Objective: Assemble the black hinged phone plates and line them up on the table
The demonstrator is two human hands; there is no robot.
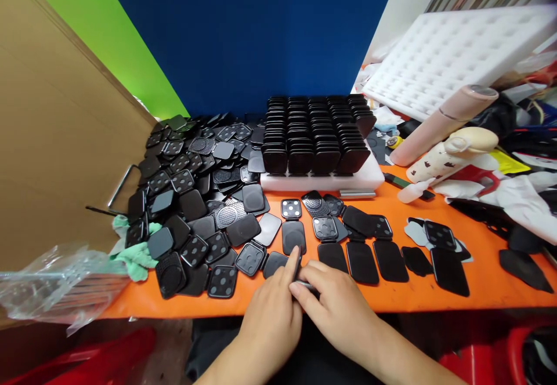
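Note:
At the front edge of the table both hands meet over a black hinged compact case (310, 287); mostly its dark edges show between the fingers. My left hand (275, 295) presses one side with the index finger stretched along it. On the other side, my right hand (335, 298) has its thumb and fingers closed round the case. Just beyond the fingertips lies an opened compact (293, 237) with round spots in its upper half. A row of opened compacts (362, 262) lies to the right of the hands.
A large heap of black compacts (191, 199) covers the table's left side. Rows of upright compacts (315, 135) stand in a white foam tray (322, 185) at the back. A pink bottle (439, 127), a green cloth (134, 257) and plastic wrap (61, 286) lie about.

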